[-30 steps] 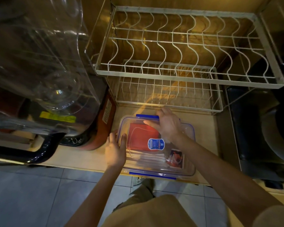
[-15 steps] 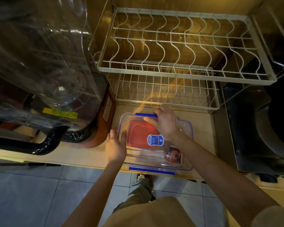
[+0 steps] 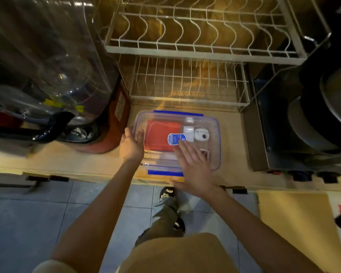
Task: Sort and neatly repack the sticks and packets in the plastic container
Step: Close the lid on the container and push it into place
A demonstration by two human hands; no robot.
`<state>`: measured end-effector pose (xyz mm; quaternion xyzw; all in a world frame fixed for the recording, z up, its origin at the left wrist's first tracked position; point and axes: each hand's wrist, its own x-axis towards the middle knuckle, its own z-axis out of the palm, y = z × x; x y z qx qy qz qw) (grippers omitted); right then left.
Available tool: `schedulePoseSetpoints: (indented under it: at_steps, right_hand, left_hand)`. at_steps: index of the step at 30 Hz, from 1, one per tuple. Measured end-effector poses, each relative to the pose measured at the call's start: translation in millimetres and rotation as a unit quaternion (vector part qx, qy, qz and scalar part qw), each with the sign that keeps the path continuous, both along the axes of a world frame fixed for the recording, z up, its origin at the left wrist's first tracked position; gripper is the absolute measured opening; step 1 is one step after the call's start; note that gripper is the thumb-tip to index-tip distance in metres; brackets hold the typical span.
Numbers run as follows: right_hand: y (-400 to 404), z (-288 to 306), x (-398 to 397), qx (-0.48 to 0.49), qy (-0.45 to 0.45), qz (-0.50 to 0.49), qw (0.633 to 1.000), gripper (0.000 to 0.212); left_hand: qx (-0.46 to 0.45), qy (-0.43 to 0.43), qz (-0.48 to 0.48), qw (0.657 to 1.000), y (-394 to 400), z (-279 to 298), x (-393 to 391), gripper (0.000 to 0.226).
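My right hand (image 3: 193, 164) has come off the far blue clip and slid back toward me — a moment ago it sat curled over the back edge of the lid, and now it lies flat and open across the near right part, fingers spread, gripping nothing. My left hand (image 3: 131, 146) has stayed put, open, its palm and fingers pressed against the left wall of the plastic container (image 3: 215, 134), bracing rather than holding.

The container sits on the wooden shelf (image 3: 87, 162) near its front edge, below the wire rack (image 3: 189, 79), lid (image 3: 211, 123) still on. Through it I can see a red packet (image 3: 161, 134) on the left and some white items (image 3: 195, 133) toward the middle (too blurred to name).

I judge the step in hand to be unclipping the lid. The near blue clip (image 3: 163, 172) is just under my right wrist — I'd hook fingertips beneath it and lever up, keeping the left hand braced so the box doesn't skid off the shelf edge. Then lift the lid level, so nothing inside shifts.
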<state>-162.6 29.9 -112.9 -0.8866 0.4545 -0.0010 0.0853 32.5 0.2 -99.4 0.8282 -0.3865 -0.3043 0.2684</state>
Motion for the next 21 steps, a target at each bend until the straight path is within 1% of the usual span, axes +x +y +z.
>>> schedulePoseSetpoints:
  at_steps: [1,2,3,6,7,9,11,12,15,21]
  right_hand:
    - [0,-4,1,-0.014,0.02,0.003,1.0,0.112]
    - [0,-6,2,-0.025,0.028,0.002,0.999,0.116]
    - [1,-7,4,-0.037,0.031,-0.001,0.999,0.113]
    - [2,-12,5,-0.096,0.025,0.0,0.995,0.091]
    - [2,-13,5,-0.1,0.031,0.004,0.994,0.091]
    - [2,-15,2,-0.089,0.038,0.018,0.995,0.102]
    - [0,-15,-3,-0.08,0.015,0.033,0.996,0.107]
    - [-1,-14,-5,-0.075,-0.004,0.038,0.996,0.104]
    - [-2,-10,-11,-0.064,-0.043,0.052,0.996,0.086]
    - [-5,-15,-13,-0.093,-0.041,0.089,0.991,0.061]
  left_hand:
    - [0.002,0.0,0.002,1.0,0,0,0,0.045]
    - [0.003,-0.002,0.002,1.0,0,0,-1,0.045]
    - [0.005,-0.003,0.0,1.0,0,0,-1,0.045]
    - [0.012,0.0,0.0,1.0,-1,0,-3,0.046]
    - [0.013,0.0,-0.001,1.0,-1,0,-3,0.047]
    - [0.009,-0.004,-0.002,1.0,-2,-2,-2,0.047]
    - [0.001,-0.008,-0.002,1.0,-2,-4,-1,0.047]
    - [-0.003,-0.012,0.0,1.0,-2,-4,-2,0.047]
    - [-0.01,-0.036,0.007,0.999,-1,-5,-3,0.046]
    - [-0.01,-0.047,0.008,0.999,-1,-6,-3,0.046]
